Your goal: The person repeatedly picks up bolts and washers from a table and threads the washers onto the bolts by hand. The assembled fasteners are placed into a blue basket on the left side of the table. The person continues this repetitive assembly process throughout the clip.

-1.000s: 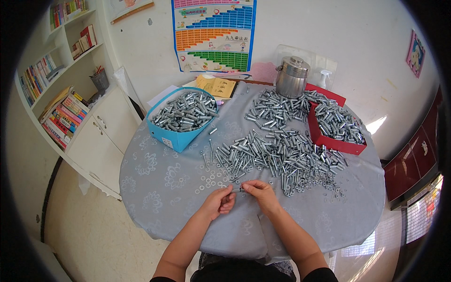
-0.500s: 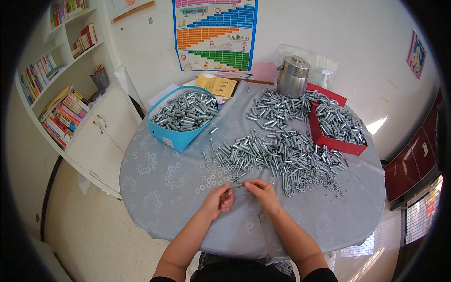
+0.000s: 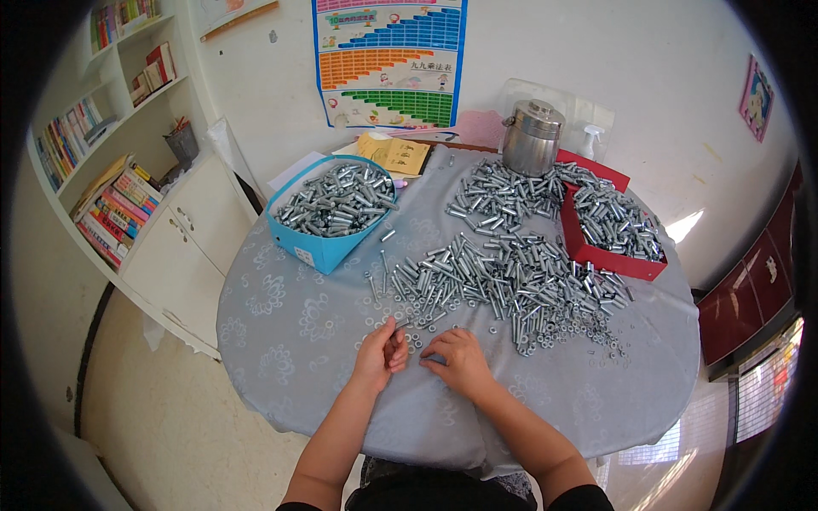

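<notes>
My left hand (image 3: 378, 356) is closed, its fingers curled in, above the cloth near the table's front. A silver bolt (image 3: 403, 324) sticks out at its thumb and index finger. To its right, my right hand (image 3: 460, 361) is bent down with its fingertips pinched together at the cloth; anything small in them is hidden. Flat washers (image 3: 413, 338) lie scattered beside and beyond my left hand. Past both hands spreads a large heap of metal bolts and sleeves (image 3: 511, 281), with small nuts (image 3: 554, 332) along its near right edge.
A blue container (image 3: 313, 254) full of metal sleeves stands at the left. At the right is a red box (image 3: 609, 262), also filled. A steel pot (image 3: 533, 140) stands at the back by a yellow paper (image 3: 396, 155). Grey cloth (image 3: 290, 375) covers the round table.
My hands have parted from where they met over a small piece. The left has moved a little left and away from me; the right has dropped lower, its fingers down at the cloth.
</notes>
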Motion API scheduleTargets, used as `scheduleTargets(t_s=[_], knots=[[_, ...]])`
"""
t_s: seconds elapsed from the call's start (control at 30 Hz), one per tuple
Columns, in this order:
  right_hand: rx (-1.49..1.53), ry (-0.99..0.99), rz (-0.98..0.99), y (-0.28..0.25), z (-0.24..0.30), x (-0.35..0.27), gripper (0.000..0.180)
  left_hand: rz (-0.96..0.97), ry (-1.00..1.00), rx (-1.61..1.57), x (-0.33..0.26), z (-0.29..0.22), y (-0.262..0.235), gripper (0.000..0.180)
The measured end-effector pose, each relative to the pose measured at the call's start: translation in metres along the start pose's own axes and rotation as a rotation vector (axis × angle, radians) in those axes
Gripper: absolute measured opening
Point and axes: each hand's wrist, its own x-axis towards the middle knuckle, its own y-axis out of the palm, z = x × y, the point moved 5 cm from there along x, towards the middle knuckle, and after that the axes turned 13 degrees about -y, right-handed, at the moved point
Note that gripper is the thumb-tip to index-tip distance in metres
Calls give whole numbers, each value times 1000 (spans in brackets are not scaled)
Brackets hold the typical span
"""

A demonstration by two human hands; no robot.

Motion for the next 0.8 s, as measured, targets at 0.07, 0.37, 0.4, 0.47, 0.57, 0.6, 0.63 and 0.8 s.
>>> scheduleTargets(t_s=[0.07,0.37,0.4,0.47,0.57,0.6,0.63,0.8], knots=[[32,2,3,0,-1,0,12,-3,1,4,0,0,0,37],[1002,594,-440,-8,-30,-12,11,3,-69,186,-1,9,9,38],[1007,586,-441,-7,-30,-12,12,13,-82,201,-1,10,10,38],[1020,570,-441,-3,-31,-13,12,31,-108,232,-2,12,13,38],[1013,583,-432,-1,-32,-14,12,40,-139,218,-1,13,12,37],[1003,587,-423,0,-32,-14,13,57,-145,214,-1,13,13,37],[993,591,-414,0,-32,-14,14,73,-151,210,-2,13,14,37],[839,538,-341,-1,-26,-10,15,92,-170,165,-1,14,13,37]])
